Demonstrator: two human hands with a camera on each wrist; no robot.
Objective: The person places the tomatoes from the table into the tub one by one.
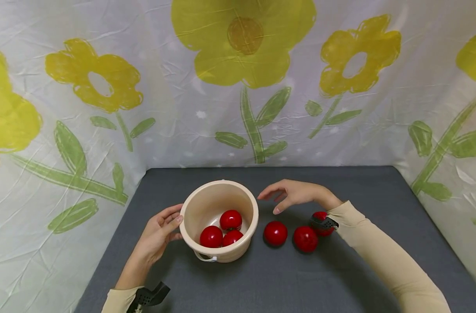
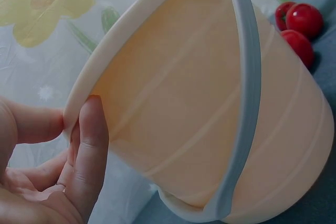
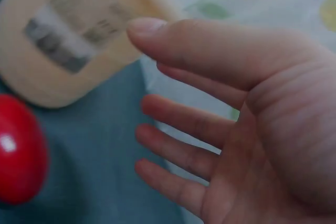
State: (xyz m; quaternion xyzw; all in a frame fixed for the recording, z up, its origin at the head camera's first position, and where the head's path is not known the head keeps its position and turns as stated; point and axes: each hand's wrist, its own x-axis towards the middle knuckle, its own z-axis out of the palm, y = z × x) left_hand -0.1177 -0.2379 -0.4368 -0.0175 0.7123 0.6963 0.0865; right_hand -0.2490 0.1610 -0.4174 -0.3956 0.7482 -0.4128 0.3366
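A cream bucket [image 1: 202, 204] stands on the table, its white handle [image 2: 249, 93] hanging down along the near side. Three glossy red tomatoes lie inside, among them one tomato [image 1: 231, 220] towards the back. My left hand [image 1: 159, 234] pinches the left side of the bucket's rim [image 2: 113, 43] between thumb and fingers. To the right of the bucket, my right hand [image 1: 298, 193] hovers with its fingers spread loosely and holds nothing. Below it lies a tomato [image 1: 275, 233], beside a second tomato [image 1: 305, 239]; a third tomato [image 1: 324, 229] is partly hidden by the wrist camera.
The dark grey tabletop [image 1: 292, 287] reaches back to a pale cloth [image 1: 175, 130] printed with yellow flowers, which hangs behind and on both sides. A printed label [image 3: 73, 30] shows on the bucket's outer wall in the right wrist view.
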